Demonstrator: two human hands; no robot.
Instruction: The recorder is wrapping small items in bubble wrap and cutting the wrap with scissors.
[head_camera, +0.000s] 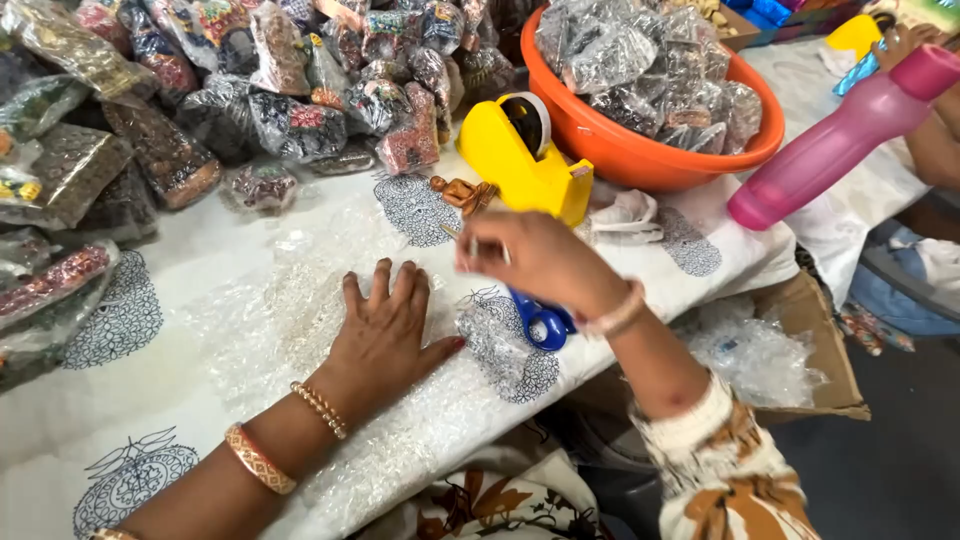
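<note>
Head view: the left hand (385, 330) lies flat, fingers spread, pressing down a clear sheet of bubble wrap (300, 320) on the printed white tablecloth (120, 400). The right hand (535, 262), blurred, hovers above it, fingertips seemingly pinching something small, just before the yellow plastic tape dispenser (520, 160). Keeping the sheet taut under the palm would help.

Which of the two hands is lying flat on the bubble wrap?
The left hand, palm down on the bubble wrap; the right hand is raised above it.
</note>
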